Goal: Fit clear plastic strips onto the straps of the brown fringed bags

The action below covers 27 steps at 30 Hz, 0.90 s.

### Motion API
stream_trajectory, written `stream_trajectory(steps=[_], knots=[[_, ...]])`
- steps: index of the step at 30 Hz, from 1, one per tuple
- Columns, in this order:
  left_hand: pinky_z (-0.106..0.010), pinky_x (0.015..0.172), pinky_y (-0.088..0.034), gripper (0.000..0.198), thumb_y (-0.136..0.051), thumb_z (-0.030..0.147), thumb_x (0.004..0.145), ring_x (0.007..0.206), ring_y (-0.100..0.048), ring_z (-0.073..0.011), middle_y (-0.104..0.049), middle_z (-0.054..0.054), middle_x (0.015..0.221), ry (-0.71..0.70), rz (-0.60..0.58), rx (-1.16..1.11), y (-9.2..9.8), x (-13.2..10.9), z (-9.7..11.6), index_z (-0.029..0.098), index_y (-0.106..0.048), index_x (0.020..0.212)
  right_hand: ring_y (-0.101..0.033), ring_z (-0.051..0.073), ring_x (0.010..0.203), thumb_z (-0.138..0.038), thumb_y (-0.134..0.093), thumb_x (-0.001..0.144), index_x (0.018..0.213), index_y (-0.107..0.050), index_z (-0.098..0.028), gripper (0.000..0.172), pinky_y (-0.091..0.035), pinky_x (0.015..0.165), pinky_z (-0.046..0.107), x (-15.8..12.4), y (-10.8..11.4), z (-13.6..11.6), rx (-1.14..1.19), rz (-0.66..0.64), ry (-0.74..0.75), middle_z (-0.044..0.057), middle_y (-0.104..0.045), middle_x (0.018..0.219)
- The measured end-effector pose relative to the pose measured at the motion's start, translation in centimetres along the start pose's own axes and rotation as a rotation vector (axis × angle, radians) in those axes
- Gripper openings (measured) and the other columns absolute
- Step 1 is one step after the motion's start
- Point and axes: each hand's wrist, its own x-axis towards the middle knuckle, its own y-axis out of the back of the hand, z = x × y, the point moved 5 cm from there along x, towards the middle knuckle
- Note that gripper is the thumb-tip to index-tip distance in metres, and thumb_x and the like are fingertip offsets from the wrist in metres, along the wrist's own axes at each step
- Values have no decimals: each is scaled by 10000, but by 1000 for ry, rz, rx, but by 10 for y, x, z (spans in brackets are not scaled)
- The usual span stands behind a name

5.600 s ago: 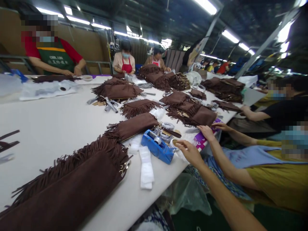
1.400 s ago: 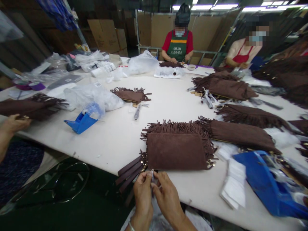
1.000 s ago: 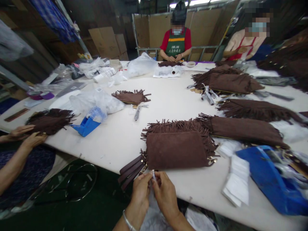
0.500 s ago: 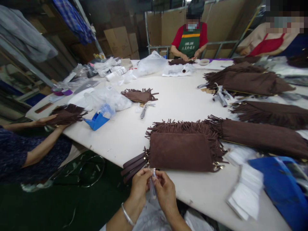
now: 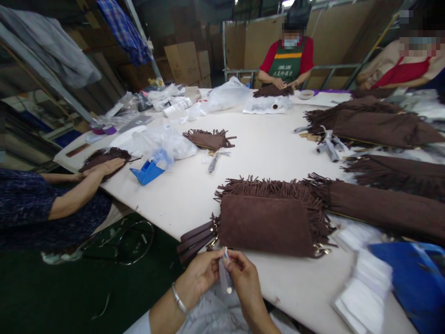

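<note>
At the table's near edge, my left hand [image 5: 201,272] and my right hand [image 5: 245,278] pinch a small plastic-wrapped roll [image 5: 225,277] between fingers and thumbs. The roll hangs with a pale end at the bottom; its contents do not show clearly. Both hands are closed on its top. Just beyond them a stack of dark brown fringed suede bags [image 5: 266,225] lies on the table. Brown straps [image 5: 195,239] stick out at the stack's left, and metal clasps [image 5: 321,250] show at its right corner.
On the right are more brown bags [image 5: 385,199], white paper packets [image 5: 365,287] and a blue bin [image 5: 413,278]. A blue tape dispenser [image 5: 148,172] stands left of centre. A co-worker's hand [image 5: 109,168] presses on a bag at the left; other people sit across the table.
My view has shifted slightly left. In my hands the wrapped roll has tilted, and its pale lower end shows more. The left co-worker's hand has moved on top of the bag there.
</note>
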Motion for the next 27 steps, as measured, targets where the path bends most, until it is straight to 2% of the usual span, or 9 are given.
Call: stream_trajectory(steps=[3, 9, 12, 16, 19, 23, 27], knots=[[-246, 571, -513, 75, -714, 107, 717, 583, -658, -163, -697, -76, 665, 87, -4, 31, 1, 0, -2, 104, -653, 760, -671, 230, 850, -383, -741, 707, 923, -683, -172, 307, -501, 781, 324, 1, 2, 7, 65, -4, -37, 72, -727, 892], [-253, 581, -493, 112, -718, 91, 684, 569, -635, -152, -671, -41, 628, 50, 11, 34, 1, 1, -3, 125, -615, 713, -628, 155, 644, -396, -829, 612, 909, -613, -187, 423, -471, 614, 252, 1, 10, 24, 177, 96, -105, 19, -696, 742], [-253, 576, -475, 118, -735, 130, 681, 572, -628, -150, -676, -45, 655, 76, -11, 62, 0, -2, -1, 122, -630, 734, -588, 120, 583, -400, -825, 631, 887, -603, -174, 407, -423, 551, 214, -1, 10, 26, 193, 69, -153, 5, -671, 703], [-277, 627, -478, 169, -745, 224, 699, 612, -632, -163, -680, -52, 682, 207, -68, 127, 0, -6, 1, 118, -654, 794, -535, 84, 513, -375, -820, 654, 843, -613, -160, 354, -363, 494, 187, -2, 8, 24, 250, -12, -226, -16, -631, 632], [-294, 665, -476, 191, -745, 233, 694, 646, -636, -175, -679, -51, 687, 276, -128, 130, 1, -7, 3, 116, -664, 821, -529, 79, 505, -337, -850, 617, 803, -609, -163, 351, -379, 500, 188, -1, 5, 22, 351, -44, -280, -22, -624, 615], [-299, 698, -469, 178, -742, 213, 697, 696, -641, -184, -680, -56, 706, 252, -240, 75, 1, -5, 3, 106, -674, 822, -521, 79, 492, -294, -878, 567, 737, -615, -154, 343, -379, 481, 187, -2, 0, 18, 450, -91, -335, -21, -620, 606], [-301, 696, -460, 124, -736, 188, 716, 650, -623, -166, -681, -62, 701, 230, -336, -10, 1, 0, 0, 98, -679, 779, -504, 74, 475, -290, -889, 541, 704, -638, -148, 330, -362, 463, 184, -5, -5, 14, 489, -125, -384, -22, -617, 594]])
